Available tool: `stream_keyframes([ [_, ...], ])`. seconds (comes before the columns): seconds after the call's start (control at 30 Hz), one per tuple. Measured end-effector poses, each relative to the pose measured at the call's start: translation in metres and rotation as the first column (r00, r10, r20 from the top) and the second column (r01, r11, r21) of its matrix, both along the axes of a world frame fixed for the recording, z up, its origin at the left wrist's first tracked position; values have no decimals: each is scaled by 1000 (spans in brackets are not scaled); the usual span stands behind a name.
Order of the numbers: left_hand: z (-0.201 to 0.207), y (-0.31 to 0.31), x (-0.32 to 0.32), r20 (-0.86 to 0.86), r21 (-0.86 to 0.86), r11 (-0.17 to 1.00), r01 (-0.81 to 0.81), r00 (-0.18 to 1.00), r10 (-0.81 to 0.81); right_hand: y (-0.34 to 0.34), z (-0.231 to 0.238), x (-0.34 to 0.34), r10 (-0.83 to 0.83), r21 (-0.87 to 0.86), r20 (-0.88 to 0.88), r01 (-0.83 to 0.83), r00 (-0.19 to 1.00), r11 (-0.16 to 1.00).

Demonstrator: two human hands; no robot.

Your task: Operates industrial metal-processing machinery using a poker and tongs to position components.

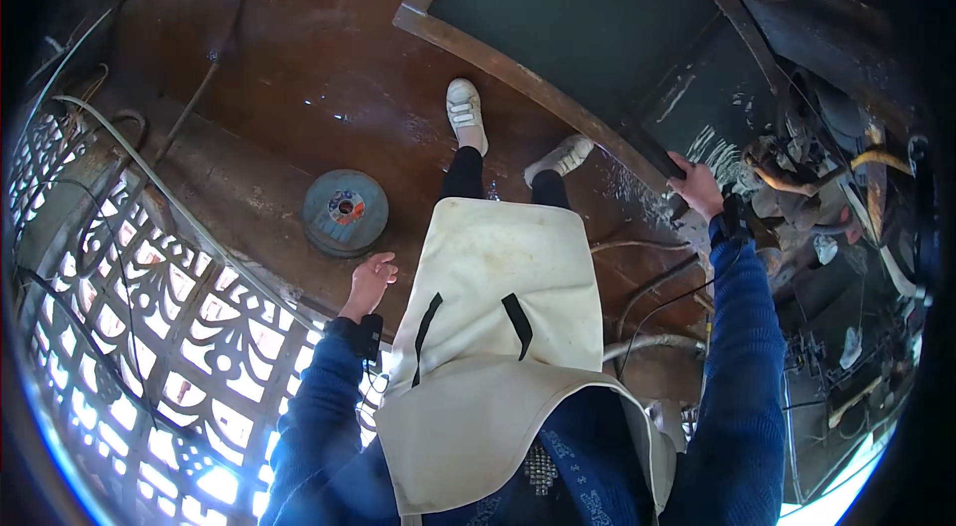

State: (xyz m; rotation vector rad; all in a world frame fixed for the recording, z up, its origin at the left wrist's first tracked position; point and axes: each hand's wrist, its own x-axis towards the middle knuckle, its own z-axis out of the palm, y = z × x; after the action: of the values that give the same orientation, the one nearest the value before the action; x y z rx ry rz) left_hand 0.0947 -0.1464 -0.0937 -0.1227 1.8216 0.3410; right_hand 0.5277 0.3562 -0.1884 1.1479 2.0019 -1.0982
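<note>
My right hand (699,189) is closed at the near edge of a metal-framed panel. Its fingers and thumb grip the end of a dark, narrow bar (655,155), which lies along the frame's rim; its exact kind is not clear. Loosely curled and with nothing in it, my left hand (370,285) hangs beside a stack of round grinding discs (346,212) with a coloured label at the centre. The large framed panel (488,58) has a dark grey-green surface with whitish wet streaks near my right hand.
A cream apron (503,267) covers my front; white shoes (465,110) stand on the wet brown floor (339,58). Patterned metal grillwork (199,357) and a pale hose (149,172) line the left. Cluttered tools, rods and cables (836,177) crowd the right.
</note>
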Motion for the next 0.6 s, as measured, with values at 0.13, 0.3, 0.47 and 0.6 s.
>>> stream_keyframes([
  [0.13,-6,5,-1,26,-17,999,-31,999,31,2,-1,-4,-93,-86,57,98,994,991],
  [0.3,0,25,-1,6,-56,998,-43,999,44,9,5,-34,-216,-195,368,302,905,933],
  [0.47,-12,21,-8,24,-55,998,-20,999,22,-3,-28,14,-147,-30,-50,146,988,989],
  [0.6,-18,28,-9,23,-31,999,-11,1000,12,1,-36,7,-204,-88,55,208,977,974],
])
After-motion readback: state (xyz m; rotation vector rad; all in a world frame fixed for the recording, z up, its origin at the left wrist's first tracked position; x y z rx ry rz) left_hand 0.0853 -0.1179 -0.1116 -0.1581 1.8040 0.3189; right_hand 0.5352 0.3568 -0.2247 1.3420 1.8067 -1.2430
